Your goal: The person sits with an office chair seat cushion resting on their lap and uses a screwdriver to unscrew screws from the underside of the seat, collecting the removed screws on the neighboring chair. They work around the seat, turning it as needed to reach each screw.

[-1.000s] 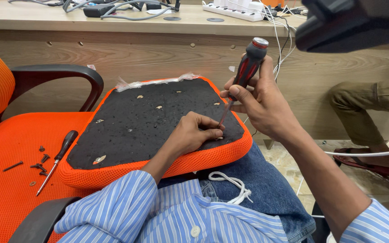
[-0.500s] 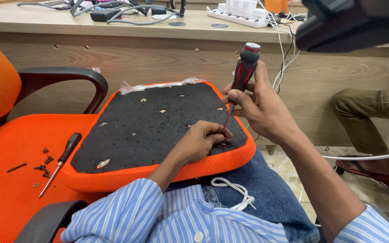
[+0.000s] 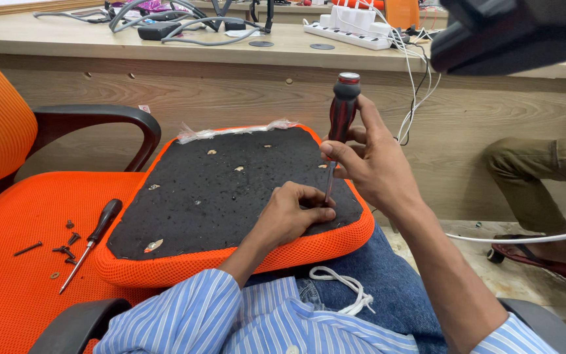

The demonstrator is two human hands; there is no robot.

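An orange chair seat pad (image 3: 230,190) lies upside down on my lap, its black underside facing up. My right hand (image 3: 368,164) grips a red and black screwdriver (image 3: 342,115) nearly upright, its tip down on the pad's near right corner. My left hand (image 3: 293,213) rests on the black surface with its fingertips pinched at the screwdriver tip; whatever they hold is too small to tell.
An orange office chair (image 3: 14,262) stands at my left, carrying a second screwdriver (image 3: 96,233) and several loose dark screws (image 3: 63,246). Behind is a wooden desk (image 3: 198,72) with cables and a white power strip (image 3: 348,29). Another person's leg and sandal (image 3: 545,190) are at the right.
My right hand has swung the screwdriver from a slant to nearly upright over the same corner. My left hand stays at the tip.
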